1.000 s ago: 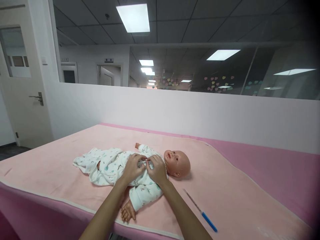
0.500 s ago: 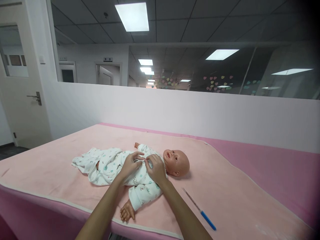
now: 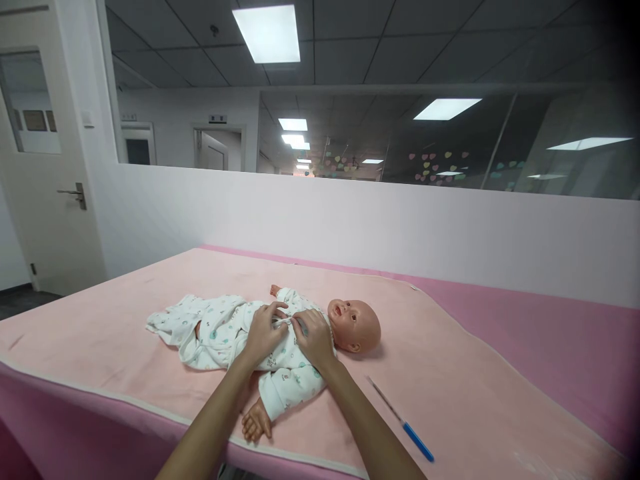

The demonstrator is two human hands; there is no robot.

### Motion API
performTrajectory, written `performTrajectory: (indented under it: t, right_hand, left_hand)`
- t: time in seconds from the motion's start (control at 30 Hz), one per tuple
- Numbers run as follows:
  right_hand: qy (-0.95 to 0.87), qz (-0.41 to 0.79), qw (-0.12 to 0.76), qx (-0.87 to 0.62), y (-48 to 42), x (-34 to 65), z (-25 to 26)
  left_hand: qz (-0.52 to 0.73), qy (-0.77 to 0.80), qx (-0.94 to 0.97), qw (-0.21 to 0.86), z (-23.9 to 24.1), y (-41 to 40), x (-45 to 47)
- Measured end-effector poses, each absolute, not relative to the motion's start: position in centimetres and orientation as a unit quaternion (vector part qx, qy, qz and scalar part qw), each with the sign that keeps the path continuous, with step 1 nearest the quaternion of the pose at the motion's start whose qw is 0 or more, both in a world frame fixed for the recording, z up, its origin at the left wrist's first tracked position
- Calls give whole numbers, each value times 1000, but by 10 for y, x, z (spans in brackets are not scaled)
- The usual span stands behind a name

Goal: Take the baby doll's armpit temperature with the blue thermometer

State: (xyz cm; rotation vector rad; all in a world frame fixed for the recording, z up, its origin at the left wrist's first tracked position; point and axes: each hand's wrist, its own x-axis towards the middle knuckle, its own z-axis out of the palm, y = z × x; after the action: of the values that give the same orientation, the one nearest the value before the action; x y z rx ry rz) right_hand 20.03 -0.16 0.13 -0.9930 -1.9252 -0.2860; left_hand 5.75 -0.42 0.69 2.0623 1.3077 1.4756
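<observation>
A baby doll [image 3: 356,324] lies on its back with its head to the right, dressed in a white printed romper [image 3: 293,390]. At the chest, my left hand [image 3: 266,333] has its thumb and fingers closed on the romper's front edge. Close beside it, my right hand [image 3: 313,333] pinches the same cloth nearer the neck. Between the fingertips a small stretch of the front opening shows; any fastener there is too small to make out. One doll arm [image 3: 257,421] points toward the near edge, the other away.
The doll rests on a peach mat [image 3: 475,400] over a pink table cover [image 3: 565,340]. To the right of my right forearm lies a thin rod with a blue handle [image 3: 418,441]. Behind the table stands a white half wall [image 3: 400,230] with glass above. At far left is a door [image 3: 60,220].
My left fingers have drawn in closer on the cloth at the chest. The whole view has shifted slightly; the doll and the blue-handled rod lie as before.
</observation>
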Motion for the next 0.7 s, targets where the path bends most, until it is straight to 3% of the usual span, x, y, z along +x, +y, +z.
performTrajectory:
  t: [0.27, 0.7]
  right_hand:
    - [-781, -113, 458, -410, 0, 200, 0]
    - [-774, -118, 457, -422, -1, 199, 0]
  left_hand:
    - [537, 413, 702, 219, -1, 4, 55]
    - [530, 367, 723, 249, 6, -4, 54]
